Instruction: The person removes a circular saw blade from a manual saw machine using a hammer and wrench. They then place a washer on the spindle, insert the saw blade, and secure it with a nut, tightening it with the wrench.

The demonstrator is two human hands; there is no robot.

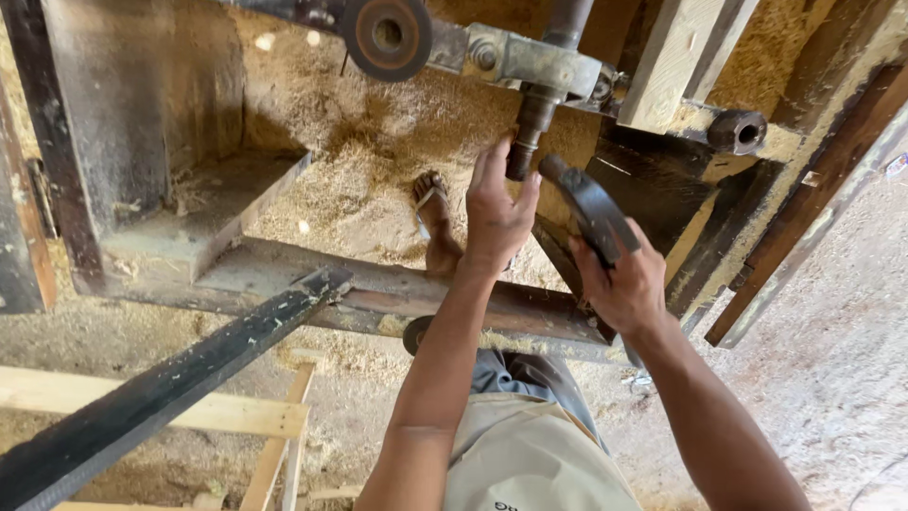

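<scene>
My left hand (497,210) reaches forward, its fingertips resting on the lower end of a rusty vertical steel shaft (530,132) that hangs from a grey metal bracket (530,59). My right hand (624,284) grips a dark curved metal tool (588,206), its tip close beside the shaft's end. A rusty round wheel (387,35) sits at the bracket's left end. My foot in a sandal (433,213) stands on sawdust beyond the hands.
A heavy rusty steel frame beam (397,293) runs under my arms. A dark metal bar (180,383) slants across the lower left over pale wooden planks (236,414). Sawdust (359,142) covers the ground. A short pipe end (736,131) and wooden boards (804,218) stand at right.
</scene>
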